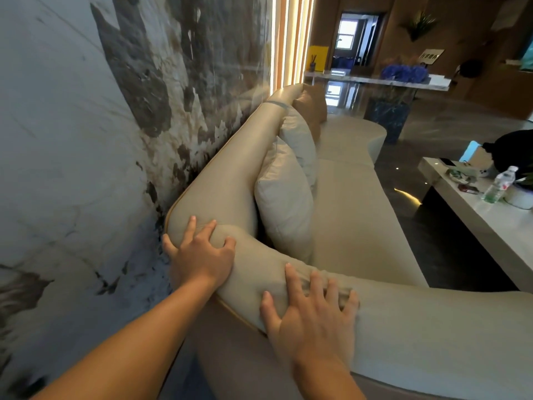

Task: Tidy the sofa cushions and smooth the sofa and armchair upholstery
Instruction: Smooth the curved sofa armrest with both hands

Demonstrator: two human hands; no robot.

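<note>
No text is legible: the counter sign [429,56] (dark characters) and bottle label [501,184] blur out.

Marbled wall panel [86,111] left. Right, well apart: low pale surface [490,223] bearing plastic water bottle [500,184]. Far back: counter [375,79] with blue flowers [403,73]; glossy dark floor [461,122].

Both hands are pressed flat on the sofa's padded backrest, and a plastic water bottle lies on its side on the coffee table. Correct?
Not quite. In the head view the water bottle stands upright on the coffee table. The rest holds: left hand and right hand press the backrest.
</note>
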